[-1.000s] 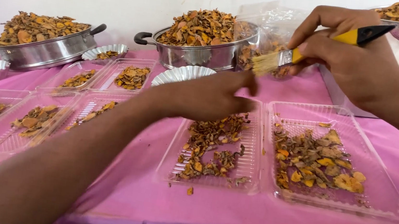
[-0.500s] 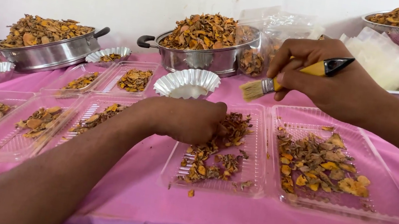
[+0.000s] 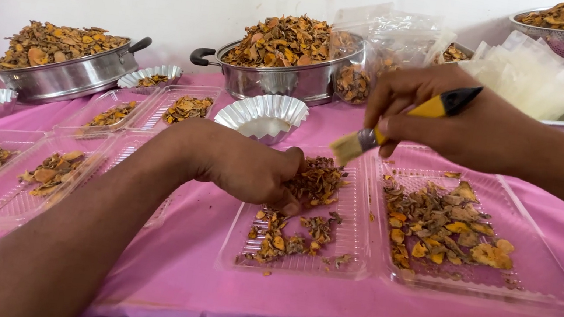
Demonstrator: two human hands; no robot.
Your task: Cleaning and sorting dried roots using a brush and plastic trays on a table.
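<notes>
Left hand [image 3: 243, 168] is pinching light, brittle orange-brown dried chips [image 3: 311, 185] in a flimsy clear plastic tray [image 3: 356, 259], while right hand [image 3: 444, 119] is gripping a small yellow-handled brush [image 3: 407, 121] mid-handle.

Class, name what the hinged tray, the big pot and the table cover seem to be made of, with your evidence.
Hinged tray: thin clear plastic, ribbed and see-through. Big pot: polished metal, probably steel, mirror-like. Table cover: pink plastic sheet, apparently; smooth with a slight sheen.
</notes>
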